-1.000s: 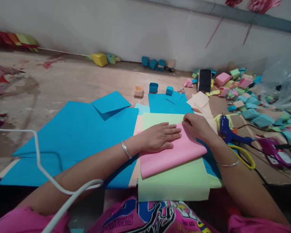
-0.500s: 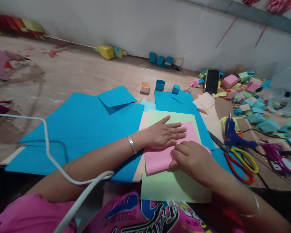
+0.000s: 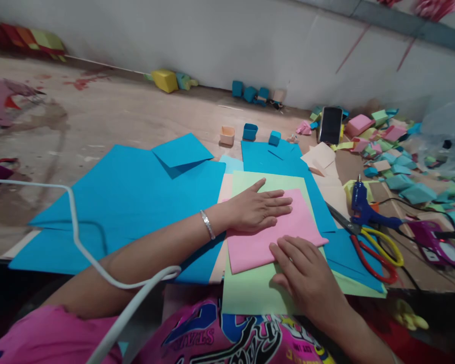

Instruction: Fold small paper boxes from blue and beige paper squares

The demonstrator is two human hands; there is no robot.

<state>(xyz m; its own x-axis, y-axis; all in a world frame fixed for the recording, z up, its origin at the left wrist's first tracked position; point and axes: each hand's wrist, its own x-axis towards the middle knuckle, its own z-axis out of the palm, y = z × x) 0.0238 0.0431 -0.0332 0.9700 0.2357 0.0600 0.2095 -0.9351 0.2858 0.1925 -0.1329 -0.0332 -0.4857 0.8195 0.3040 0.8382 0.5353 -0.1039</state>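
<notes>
A folded pink paper lies on a light green sheet in front of me. My left hand rests flat on the pink paper's upper part, fingers spread to the right. At the paper's lower edge is my right hand, its fingertips on the pink paper and its fingers stretched out; it grips nothing. Blue sheets spread beneath and to the left, with a smaller folded blue piece on top. Scissors with red and yellow handles lie to the right of my right hand.
A blue glue gun stands at the right beside a purple device with cables. Behind are a phone and a heap of small paper boxes. A white cable crosses my left arm. Small boxes stand farther back.
My right hand has slid down and toward me along the pink paper, its fingers straightening. More of the pink paper's right side now shows. My left hand has stayed in place.
</notes>
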